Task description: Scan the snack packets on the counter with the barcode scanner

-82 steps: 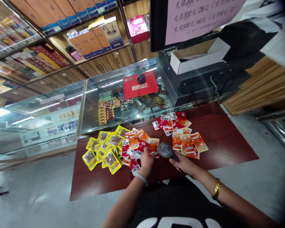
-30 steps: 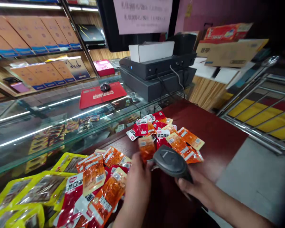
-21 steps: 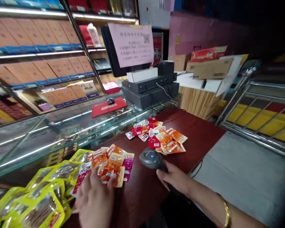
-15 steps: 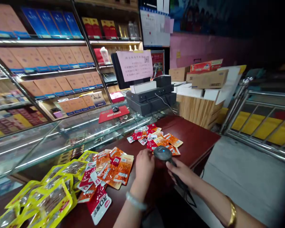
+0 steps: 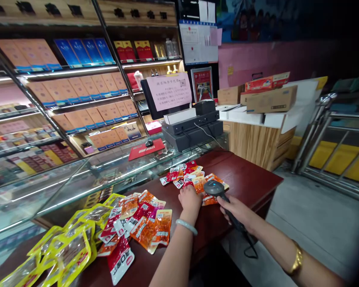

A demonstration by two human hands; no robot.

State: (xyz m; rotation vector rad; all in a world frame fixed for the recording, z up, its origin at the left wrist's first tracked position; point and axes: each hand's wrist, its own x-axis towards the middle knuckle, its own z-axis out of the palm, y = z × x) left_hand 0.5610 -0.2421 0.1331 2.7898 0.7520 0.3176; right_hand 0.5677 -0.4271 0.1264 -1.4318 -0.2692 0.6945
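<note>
Having left the near heap of orange and red foil snack packets [image 5: 143,223], the left hand [image 5: 190,200] now rests half-curled on the far packet pile [image 5: 188,178] on the dark red table [image 5: 251,179], beside the black handheld scanner [image 5: 215,189] gripped by the right hand [image 5: 236,208], so scanning seems to go on there.

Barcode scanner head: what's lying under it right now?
Orange and red snack packets lie under the scanner, held by the right hand. The left hand rests on the pile's near edge, covering the packets beneath.

Yellow packets [image 5: 60,255] cut off bottom-left
</note>
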